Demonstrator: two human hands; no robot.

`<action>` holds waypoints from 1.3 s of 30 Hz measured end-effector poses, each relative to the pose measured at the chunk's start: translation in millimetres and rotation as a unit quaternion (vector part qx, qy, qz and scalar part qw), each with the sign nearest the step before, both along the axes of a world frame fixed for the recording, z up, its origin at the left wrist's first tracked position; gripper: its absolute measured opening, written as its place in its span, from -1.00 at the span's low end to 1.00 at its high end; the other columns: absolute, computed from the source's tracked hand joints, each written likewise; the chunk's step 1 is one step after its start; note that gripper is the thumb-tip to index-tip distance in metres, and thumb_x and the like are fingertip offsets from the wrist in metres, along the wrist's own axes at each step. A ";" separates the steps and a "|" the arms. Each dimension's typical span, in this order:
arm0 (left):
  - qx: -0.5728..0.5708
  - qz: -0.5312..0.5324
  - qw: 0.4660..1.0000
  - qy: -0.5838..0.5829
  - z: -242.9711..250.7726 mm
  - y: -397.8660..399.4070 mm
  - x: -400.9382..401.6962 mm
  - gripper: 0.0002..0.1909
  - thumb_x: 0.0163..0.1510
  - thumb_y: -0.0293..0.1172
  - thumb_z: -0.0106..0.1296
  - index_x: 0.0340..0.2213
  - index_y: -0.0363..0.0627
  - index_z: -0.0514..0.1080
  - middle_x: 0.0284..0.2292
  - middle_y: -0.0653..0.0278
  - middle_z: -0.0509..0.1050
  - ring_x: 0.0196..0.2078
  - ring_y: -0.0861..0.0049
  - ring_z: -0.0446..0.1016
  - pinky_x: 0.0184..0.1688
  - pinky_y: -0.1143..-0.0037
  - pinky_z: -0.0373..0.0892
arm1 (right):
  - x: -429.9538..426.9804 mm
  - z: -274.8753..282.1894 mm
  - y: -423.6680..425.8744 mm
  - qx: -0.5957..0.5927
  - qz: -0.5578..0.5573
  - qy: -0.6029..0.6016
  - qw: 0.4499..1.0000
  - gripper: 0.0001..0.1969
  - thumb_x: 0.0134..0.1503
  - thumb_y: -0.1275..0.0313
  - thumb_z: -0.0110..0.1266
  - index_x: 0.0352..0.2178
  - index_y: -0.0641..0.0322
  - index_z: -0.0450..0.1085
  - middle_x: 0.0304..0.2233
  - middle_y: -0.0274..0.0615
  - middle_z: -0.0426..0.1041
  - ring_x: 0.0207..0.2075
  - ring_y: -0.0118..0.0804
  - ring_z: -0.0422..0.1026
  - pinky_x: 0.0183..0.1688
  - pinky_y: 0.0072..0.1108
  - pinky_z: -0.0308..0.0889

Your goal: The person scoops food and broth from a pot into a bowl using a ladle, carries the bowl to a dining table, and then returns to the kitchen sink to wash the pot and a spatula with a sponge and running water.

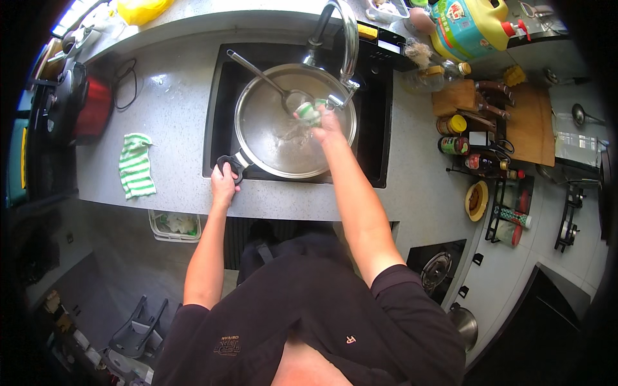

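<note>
A wide stainless steel pan (258, 130) sits in the black sink (374, 159), with some water in its bottom. My left hand (224, 185) grips its black side handle (233, 167). Over the inside of the pan, just under the chrome faucet (351, 53), my right hand (330, 126) holds a wet, bunched green-and-white striped cloth (307, 112). The cloth is slightly blurred and partly covered by my fingers. Beside it lies the bowl of a metal ladle (260, 74), whose handle leans on the far left rim.
Left on the counter lies another striped cloth (136, 165), near a red-and-black cooker (91, 106). A large oil jug (466, 29) stands back right. A knife block (454, 98), jars and a cutting board (533, 125) line the right side. Below the counter edge hangs a plastic bin (175, 226).
</note>
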State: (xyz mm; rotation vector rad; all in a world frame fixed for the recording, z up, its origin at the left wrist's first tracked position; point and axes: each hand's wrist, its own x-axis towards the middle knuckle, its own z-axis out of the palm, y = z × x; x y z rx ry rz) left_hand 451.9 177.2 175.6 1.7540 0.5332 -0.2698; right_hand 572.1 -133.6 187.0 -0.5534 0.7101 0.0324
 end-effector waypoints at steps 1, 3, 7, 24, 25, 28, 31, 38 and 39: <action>0.002 0.006 1.000 0.002 -2.8 3.6 -2.4 -0.69 0.27 -0.17 -0.15 -0.28 -0.21 0.35 -0.60 0.31 0.40 -0.69 0.61 0.37 -0.74 0.58 0.34 | -1.9 15.1 8.8 0.027 0.035 -0.014 0.999 -0.77 0.20 0.53 -0.12 -0.09 0.20 0.29 -0.22 0.00 0.43 -0.20 -0.05 0.50 -0.13 -0.18 0.47; -0.001 0.004 1.000 -0.003 -3.6 0.8 -0.8 -0.69 0.27 -0.16 -0.15 -0.28 -0.22 0.35 -0.61 0.31 0.40 -0.72 0.60 0.36 -0.74 0.58 0.34 | 0.2 19.0 7.5 0.015 0.033 0.009 0.999 -0.79 0.25 0.50 -0.18 -0.12 0.18 0.34 -0.22 0.01 0.44 -0.16 -0.05 0.49 -0.07 -0.19 0.45; -0.006 0.011 1.000 -0.007 4.2 -6.2 0.7 -0.72 0.28 -0.19 -0.18 -0.36 -0.15 0.32 -0.62 0.36 0.35 -0.73 0.66 0.30 -0.77 0.62 0.24 | 8.1 5.3 4.3 -0.099 0.041 0.019 0.994 -0.87 0.23 0.47 -0.09 -0.25 0.16 0.40 -0.33 -0.14 0.45 -0.25 -0.19 0.48 -0.19 -0.33 0.45; -0.002 -0.008 1.000 -0.005 7.0 -6.7 4.2 -0.68 0.28 -0.17 -0.17 -0.30 -0.23 0.33 -0.62 0.30 0.41 -0.77 0.58 0.34 -0.75 0.57 0.30 | -4.1 1.7 -19.0 -0.497 0.101 0.087 0.857 -0.65 -0.01 0.34 0.22 -0.21 0.33 0.42 -0.37 -0.17 0.51 -0.35 -0.37 0.47 -0.27 -0.48 0.34; 0.000 -0.004 1.000 -0.005 5.9 -4.3 2.8 -0.68 0.28 -0.17 -0.17 -0.30 -0.23 0.33 -0.62 0.30 0.41 -0.77 0.58 0.34 -0.75 0.57 0.30 | -8.0 14.3 -11.3 -0.499 0.115 0.070 0.856 -0.61 -0.01 0.32 0.24 -0.18 0.34 0.41 -0.35 -0.16 0.51 -0.34 -0.37 0.46 -0.24 -0.50 0.33; -0.004 -0.003 1.000 0.001 3.1 -2.7 2.6 -0.68 0.28 -0.16 -0.17 -0.29 -0.23 0.33 -0.62 0.29 0.41 -0.78 0.57 0.34 -0.75 0.57 0.30 | -27.0 30.1 -10.9 -0.472 0.143 0.029 0.869 -0.64 0.02 0.36 0.22 -0.15 0.31 0.41 -0.32 -0.20 0.49 -0.30 -0.38 0.45 -0.21 -0.50 0.34; -0.021 -0.003 1.000 -0.003 2.6 -5.6 4.0 -0.68 0.28 -0.16 -0.17 -0.28 -0.23 0.32 -0.62 0.28 0.41 -0.78 0.57 0.34 -0.76 0.57 0.29 | -31.0 12.8 -50.0 -0.443 0.119 -0.035 0.888 -0.74 0.12 0.50 0.09 -0.13 0.28 0.40 -0.22 -0.21 0.47 -0.25 -0.45 0.43 -0.26 -0.59 0.38; -0.012 0.000 1.000 -0.004 -2.3 -1.7 2.8 -0.68 0.28 -0.17 -0.18 -0.25 -0.23 0.32 -0.63 0.28 0.40 -0.80 0.56 0.33 -0.77 0.56 0.28 | 19.6 96.2 -92.3 -0.534 0.099 -0.067 0.837 -0.78 0.19 0.48 -0.01 -0.17 0.34 0.43 -0.24 -0.14 0.50 -0.30 -0.41 0.47 -0.27 -0.60 0.39; -0.017 -0.001 1.000 -0.003 -1.7 -2.7 3.5 -0.68 0.28 -0.17 -0.18 -0.25 -0.23 0.32 -0.63 0.28 0.40 -0.80 0.56 0.33 -0.77 0.56 0.28 | 30.6 100.0 -94.9 -0.520 0.159 -0.081 0.835 -0.79 0.18 0.47 0.00 -0.18 0.34 0.45 -0.24 -0.12 0.51 -0.30 -0.40 0.48 -0.27 -0.60 0.39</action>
